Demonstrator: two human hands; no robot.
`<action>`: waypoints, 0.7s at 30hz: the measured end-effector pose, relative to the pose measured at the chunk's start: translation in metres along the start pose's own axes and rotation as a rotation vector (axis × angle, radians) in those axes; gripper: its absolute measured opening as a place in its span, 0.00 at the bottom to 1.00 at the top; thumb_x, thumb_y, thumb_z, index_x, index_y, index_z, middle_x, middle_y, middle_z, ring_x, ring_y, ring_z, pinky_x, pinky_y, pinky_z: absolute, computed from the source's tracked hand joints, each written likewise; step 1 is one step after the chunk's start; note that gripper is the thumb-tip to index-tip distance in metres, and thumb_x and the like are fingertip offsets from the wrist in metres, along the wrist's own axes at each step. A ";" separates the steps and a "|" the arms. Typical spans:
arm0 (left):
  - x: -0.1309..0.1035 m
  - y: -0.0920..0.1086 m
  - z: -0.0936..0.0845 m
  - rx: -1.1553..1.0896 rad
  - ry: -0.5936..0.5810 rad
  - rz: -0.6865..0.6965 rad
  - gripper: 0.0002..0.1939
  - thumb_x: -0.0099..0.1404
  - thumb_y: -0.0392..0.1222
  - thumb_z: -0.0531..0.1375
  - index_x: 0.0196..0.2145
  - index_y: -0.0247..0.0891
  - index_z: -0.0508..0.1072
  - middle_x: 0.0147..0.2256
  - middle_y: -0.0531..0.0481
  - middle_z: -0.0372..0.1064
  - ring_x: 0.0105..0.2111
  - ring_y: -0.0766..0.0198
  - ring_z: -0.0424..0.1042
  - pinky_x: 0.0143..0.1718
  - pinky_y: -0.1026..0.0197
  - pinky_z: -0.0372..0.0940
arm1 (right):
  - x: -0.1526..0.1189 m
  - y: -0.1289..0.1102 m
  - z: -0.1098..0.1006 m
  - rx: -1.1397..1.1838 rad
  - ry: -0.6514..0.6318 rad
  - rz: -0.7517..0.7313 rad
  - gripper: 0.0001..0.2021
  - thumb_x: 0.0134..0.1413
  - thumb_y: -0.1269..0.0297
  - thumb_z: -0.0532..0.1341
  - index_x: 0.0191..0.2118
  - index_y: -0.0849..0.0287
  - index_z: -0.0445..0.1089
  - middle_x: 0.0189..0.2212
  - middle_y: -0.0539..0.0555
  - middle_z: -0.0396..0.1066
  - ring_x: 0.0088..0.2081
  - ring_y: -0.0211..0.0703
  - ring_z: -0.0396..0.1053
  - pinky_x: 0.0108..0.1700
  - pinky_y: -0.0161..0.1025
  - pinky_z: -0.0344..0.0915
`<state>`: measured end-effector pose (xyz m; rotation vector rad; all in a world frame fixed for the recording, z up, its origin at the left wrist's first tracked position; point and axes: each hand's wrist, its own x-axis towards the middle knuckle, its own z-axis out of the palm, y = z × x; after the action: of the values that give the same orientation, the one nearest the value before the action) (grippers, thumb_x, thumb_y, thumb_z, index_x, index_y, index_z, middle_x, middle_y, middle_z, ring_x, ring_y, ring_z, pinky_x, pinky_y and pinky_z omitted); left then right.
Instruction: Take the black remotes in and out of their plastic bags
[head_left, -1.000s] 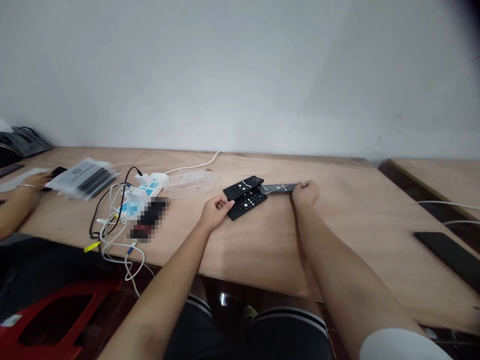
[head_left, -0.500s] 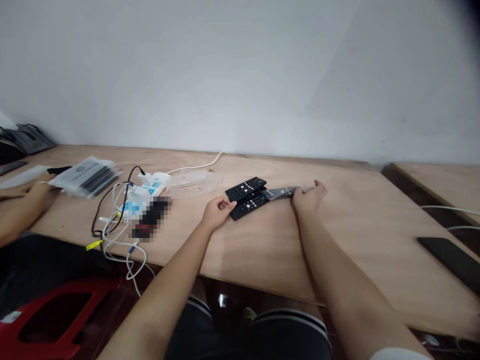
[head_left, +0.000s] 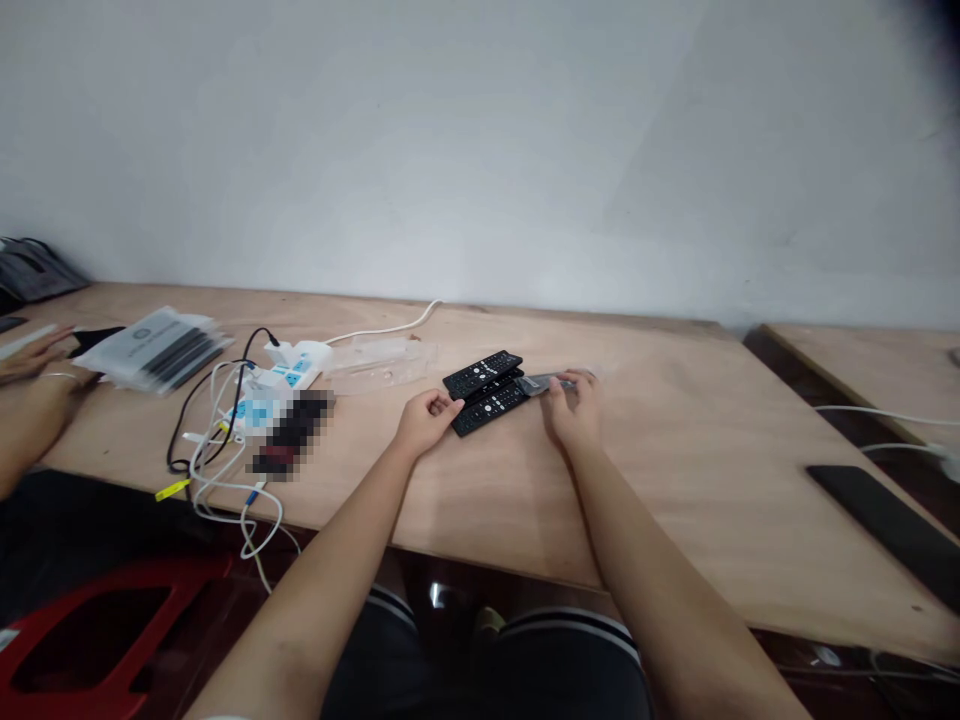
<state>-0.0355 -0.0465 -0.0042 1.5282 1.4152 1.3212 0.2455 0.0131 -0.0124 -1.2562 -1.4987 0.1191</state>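
Several black remote controls (head_left: 491, 407) lie overlapped on the wooden table in front of me. My left hand (head_left: 429, 420) is at their left end, fingers curled and thumb pressed on the edge of the lower remote. A shiny grey plastic sleeve (head_left: 536, 383) reaches from the right end of the remotes to my right hand (head_left: 576, 408). The thumb and fingers of that hand are closed on the sleeve. Whether a remote is inside the sleeve, I cannot tell.
Left of the remotes are a clear plastic tray (head_left: 382, 360), a white power strip (head_left: 304, 368) and tangled cables (head_left: 217, 480). Further left, another person's hand (head_left: 37, 355) is near a stack of plastic-bagged items (head_left: 154, 350). A dark flat object (head_left: 877, 520) lies right.
My right hand has moved left, closer to the remotes, along the plastic sleeve. My left hand stays at the remotes' left end. The view has shifted slightly.
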 end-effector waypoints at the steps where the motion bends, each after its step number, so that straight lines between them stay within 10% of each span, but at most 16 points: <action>1: 0.000 0.000 0.000 0.002 0.003 0.001 0.20 0.61 0.59 0.66 0.29 0.37 0.75 0.25 0.53 0.68 0.26 0.66 0.63 0.30 0.61 0.59 | -0.002 -0.004 0.001 0.018 -0.016 -0.022 0.16 0.63 0.48 0.58 0.42 0.56 0.72 0.48 0.63 0.72 0.55 0.56 0.68 0.63 0.59 0.62; 12: 0.002 -0.005 0.001 0.038 0.016 0.007 0.16 0.62 0.54 0.66 0.29 0.38 0.75 0.26 0.52 0.71 0.27 0.65 0.66 0.31 0.61 0.61 | -0.018 -0.021 0.011 0.034 -0.325 -0.232 0.12 0.61 0.52 0.65 0.41 0.53 0.77 0.48 0.62 0.76 0.53 0.60 0.72 0.59 0.62 0.66; 21: 0.002 -0.010 0.001 0.034 0.014 0.004 0.15 0.63 0.53 0.65 0.31 0.38 0.76 0.28 0.51 0.73 0.27 0.65 0.67 0.32 0.61 0.62 | -0.019 -0.017 0.014 0.022 -0.343 -0.256 0.11 0.58 0.53 0.67 0.39 0.53 0.78 0.48 0.61 0.76 0.52 0.60 0.72 0.59 0.63 0.67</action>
<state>-0.0381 -0.0426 -0.0132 1.5470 1.4507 1.3192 0.2205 -0.0005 -0.0194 -1.0513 -1.9360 0.1885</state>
